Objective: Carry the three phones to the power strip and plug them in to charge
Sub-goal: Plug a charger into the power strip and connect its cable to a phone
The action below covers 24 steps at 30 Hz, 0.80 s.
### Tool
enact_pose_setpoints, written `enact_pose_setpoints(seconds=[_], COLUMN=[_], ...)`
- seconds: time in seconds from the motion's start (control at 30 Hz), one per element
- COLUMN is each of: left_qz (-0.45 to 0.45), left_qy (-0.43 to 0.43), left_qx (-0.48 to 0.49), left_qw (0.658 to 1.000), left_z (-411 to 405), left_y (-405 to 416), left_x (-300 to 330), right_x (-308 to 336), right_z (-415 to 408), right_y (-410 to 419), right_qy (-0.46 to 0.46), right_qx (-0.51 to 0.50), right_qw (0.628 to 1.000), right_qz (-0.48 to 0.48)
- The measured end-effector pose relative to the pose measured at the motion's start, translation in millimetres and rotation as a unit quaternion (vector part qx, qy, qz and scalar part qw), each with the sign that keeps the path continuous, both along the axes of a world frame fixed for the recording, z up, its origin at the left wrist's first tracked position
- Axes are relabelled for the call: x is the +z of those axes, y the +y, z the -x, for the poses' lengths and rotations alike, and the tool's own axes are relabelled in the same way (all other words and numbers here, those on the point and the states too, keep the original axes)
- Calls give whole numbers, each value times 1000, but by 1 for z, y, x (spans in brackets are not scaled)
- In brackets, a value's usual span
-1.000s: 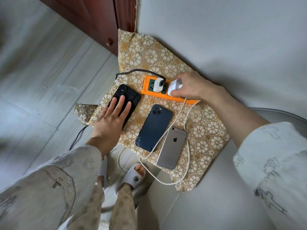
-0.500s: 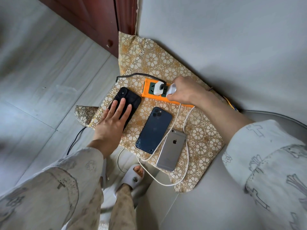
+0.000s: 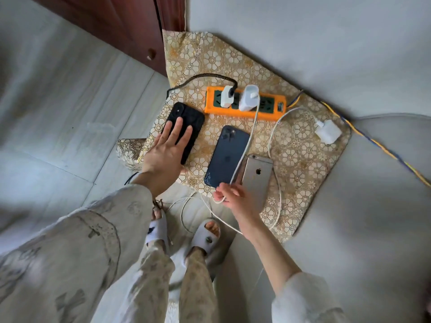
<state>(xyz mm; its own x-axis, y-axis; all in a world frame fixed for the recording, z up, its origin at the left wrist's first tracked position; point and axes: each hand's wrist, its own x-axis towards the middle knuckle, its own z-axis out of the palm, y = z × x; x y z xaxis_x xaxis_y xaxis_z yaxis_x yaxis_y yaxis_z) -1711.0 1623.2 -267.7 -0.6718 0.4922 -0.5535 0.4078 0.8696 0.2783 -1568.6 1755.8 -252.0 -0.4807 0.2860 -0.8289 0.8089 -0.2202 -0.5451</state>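
Observation:
Three phones lie face down on a gold flowered cloth (image 3: 303,159): a black phone (image 3: 186,122) at left, a dark blue phone (image 3: 227,157) in the middle, a silver phone (image 3: 257,176) at right. My left hand (image 3: 166,155) rests flat on the black phone with fingers spread. My right hand (image 3: 235,197) pinches a white cable (image 3: 247,145) at the near ends of the blue and silver phones. That cable runs up to a white charger (image 3: 249,97) plugged into the orange power strip (image 3: 245,103), beside another white plug (image 3: 226,96) with a black cord.
A loose white charger (image 3: 327,131) with its own cable lies on the cloth, right of the strip. A blue-yellow cord (image 3: 373,141) leaves the strip to the right. A dark wooden door (image 3: 116,26) stands behind. My sandalled feet (image 3: 205,234) stand on the grey floor among white cable loops.
My right hand has left the charger in the power strip and come down to the near ends of the phones, where it now pinches the white cable. My left hand stays on the black phone.

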Motion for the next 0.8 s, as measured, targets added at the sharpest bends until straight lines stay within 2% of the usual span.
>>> enact_pose_setpoints(seconds=[0.13, 0.23, 0.3, 0.33, 0.4, 0.47, 0.57, 0.67, 0.8], left_qz=[1, -65, -148, -178, -191, -192, -232, -256, -309], left_qy=[11, 29, -9, -62, -190, -259, -280, -260, -294], left_qx=[-46, -21, 33, 58, 87, 100, 111, 174, 326], left_qw=[999, 997, 988, 980, 959, 941, 925, 915, 844], left_z=[0, -22, -49, -64, -92, -119, -141, -137, -116], left_y=[-6, -14, -20, -22, -29, -38, -47, -49, -42], left_x=[1, 12, 25, 34, 51, 69, 101, 141, 203], right_x=[0, 17, 40, 53, 83, 110, 149, 183, 215], right_z=[-14, -13, -10, -10, -12, -16, -16, -16, -30], right_y=[-22, -24, -24, -24, -24, -23, -18, -12, -15], right_qy=[10, 25, 34, 43, 59, 77, 101, 129, 102], right_qx=[51, 33, -39, -78, -123, -164, -190, -201, -134], right_qw=[994, 991, 997, 996, 989, 979, 968, 963, 983], right_qz=[-93, -126, -54, -5, 56, 97, 131, 126, 74])
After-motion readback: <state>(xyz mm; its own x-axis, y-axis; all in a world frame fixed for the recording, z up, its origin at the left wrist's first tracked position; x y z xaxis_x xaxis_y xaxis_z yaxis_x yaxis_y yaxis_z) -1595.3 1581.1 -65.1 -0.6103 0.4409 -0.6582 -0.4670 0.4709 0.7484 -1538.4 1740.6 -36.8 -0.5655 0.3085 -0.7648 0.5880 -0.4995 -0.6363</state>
